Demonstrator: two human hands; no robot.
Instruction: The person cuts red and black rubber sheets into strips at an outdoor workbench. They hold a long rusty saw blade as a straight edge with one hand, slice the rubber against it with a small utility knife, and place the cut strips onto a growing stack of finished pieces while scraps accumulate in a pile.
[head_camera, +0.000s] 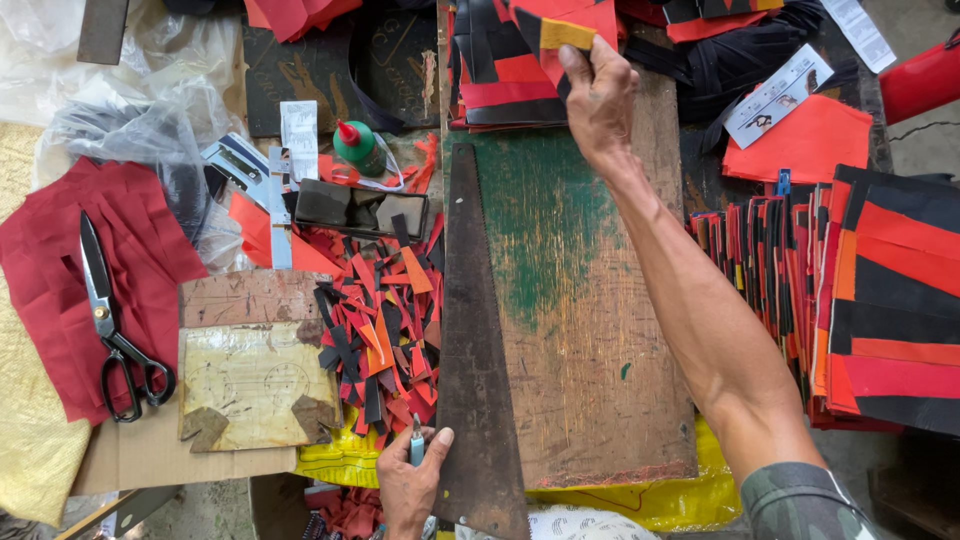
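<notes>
My right hand (600, 95) reaches to the far edge of a worn wooden board (570, 300) and grips a red and black fabric piece with a yellow patch (560, 35) on top of a stack of similar pieces (495, 75). My left hand (410, 480) rests near the bottom edge, holding a small blue-handled cutter (416, 447). It touches the wide end of a dark tapered metal plate (475, 350) lying along the board's left side. A heap of red, orange and black fabric scraps (380, 320) lies just left of that plate.
Black scissors (110, 320) lie on red cloth (60, 270) at the left. A green glue bottle (355, 145), a dark phone (360, 208) and a stained card (255, 385) sit nearby. Stacks of striped red-black pieces (870, 290) fill the right side. Clear plastic bags (140, 100) lie upper left.
</notes>
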